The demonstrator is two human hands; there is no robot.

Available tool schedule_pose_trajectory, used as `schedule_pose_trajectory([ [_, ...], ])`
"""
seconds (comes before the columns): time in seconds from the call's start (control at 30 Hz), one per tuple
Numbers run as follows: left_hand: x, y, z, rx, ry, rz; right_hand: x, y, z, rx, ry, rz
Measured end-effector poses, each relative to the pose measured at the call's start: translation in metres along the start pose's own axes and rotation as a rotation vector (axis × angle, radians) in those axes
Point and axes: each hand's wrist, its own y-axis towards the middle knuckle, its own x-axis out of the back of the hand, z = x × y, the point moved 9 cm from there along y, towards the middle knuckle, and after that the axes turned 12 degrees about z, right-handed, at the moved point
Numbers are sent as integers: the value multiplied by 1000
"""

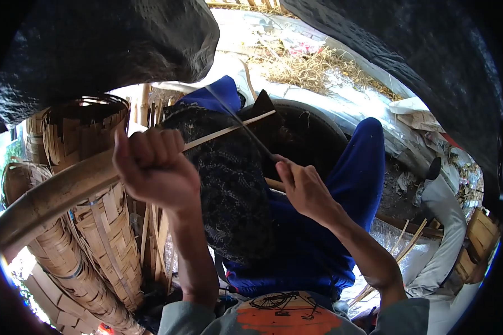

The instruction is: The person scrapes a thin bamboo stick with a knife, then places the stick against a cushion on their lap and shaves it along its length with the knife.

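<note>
A thin pale bamboo strip (226, 132) runs from my left hand (156, 164) up to the right, across a dark patterned cloth (229, 195) on my leg. The fingers of my left hand are curled closed around the strip's near end. My right hand (307, 190) is wrapped round the handle of a long, narrow knife (248, 129). Its blade points up and to the left and crosses the strip near the far end. Part of the handle is hidden in my palm.
Tall woven bamboo baskets (106, 234) stand at the left, beside a thick bamboo pole (56, 195). A dark round basin (318, 125) lies beyond my knees. Black sheeting (419, 61) hangs overhead. Thin strips (411, 240) and a pale sack (444, 223) lie at the right.
</note>
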Motion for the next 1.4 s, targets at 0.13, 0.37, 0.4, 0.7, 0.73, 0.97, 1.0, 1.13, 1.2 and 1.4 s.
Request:
schedule_pose_trajectory([
  [0.13, -4, -1, 3, 18, -77, -60, 14, 3, 8, -135, 185, 79],
  [0.37, -1, -4, 4, 28, -108, -44, -15, 5, -27, -189, 82, 133],
  [0.4, -1, -2, 4, 25, -96, -37, -11, 7, -23, -185, 85, 120],
  [0.7, -8, 3, 7, 22, -90, -87, 4, 1, 22, 110, 105, -66],
  [0.73, -6, 1, 6, 25, -90, -81, -11, 5, -12, 4, 72, -46],
  [0.97, -8, 0, 7, 11, -99, -90, 25, -4, 9, -74, 161, -44],
  [1.0, -10, 1, 8, 18, -111, -74, 27, -3, 22, 5, 264, -61],
  [1.13, -18, 5, 8, 14, -144, -6, 4, 6, 6, -57, 276, 35],
  [1.2, -12, 2, 6, 19, -126, -18, -3, 17, -22, -89, -24, -36],
  [1.4, -29, 4, 10, 9, -159, 1, 22, 8, 3, -138, 222, 27],
])
